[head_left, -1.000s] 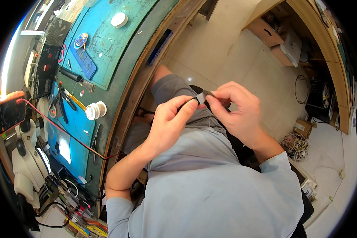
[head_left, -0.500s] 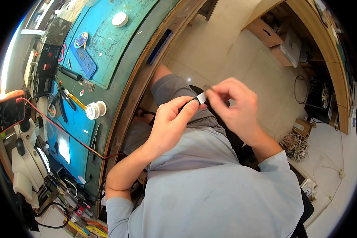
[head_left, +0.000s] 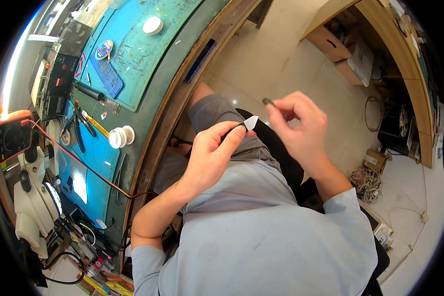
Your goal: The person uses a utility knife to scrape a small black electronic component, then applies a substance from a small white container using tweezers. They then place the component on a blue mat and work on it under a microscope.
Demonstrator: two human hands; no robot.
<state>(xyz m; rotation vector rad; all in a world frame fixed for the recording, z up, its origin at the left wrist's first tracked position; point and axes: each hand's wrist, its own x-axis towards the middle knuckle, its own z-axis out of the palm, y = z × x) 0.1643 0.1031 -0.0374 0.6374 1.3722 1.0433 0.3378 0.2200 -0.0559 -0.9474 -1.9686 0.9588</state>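
Note:
My left hand (head_left: 213, 148) is closed around the black handle of a small knife-like tool (head_left: 251, 122). Its flat, pale, pointed blade sticks out past the thumb toward my right hand. The rest of the handle is hidden in the fingers. Up and to the right of the tip, my right hand (head_left: 301, 123) pinches a small dark grey-green wad (head_left: 268, 101) between thumb and finger. The wad is apart from the blade, and its material is too small to make out. Both hands are above my lap, away from the bench.
Along the left runs a workbench (head_left: 165, 69) with blue-green mats. On it are a white spool (head_left: 119, 137), pliers (head_left: 79, 130), a round white tub (head_left: 153, 25), a blue phone-shaped plate (head_left: 106, 79) and a multimeter (head_left: 11, 138). Boxes (head_left: 352, 61) stand in shelving at right.
My right hand has moved up and right with the wad, away from the blade. More of the blade's point now shows. My left hand has hardly moved.

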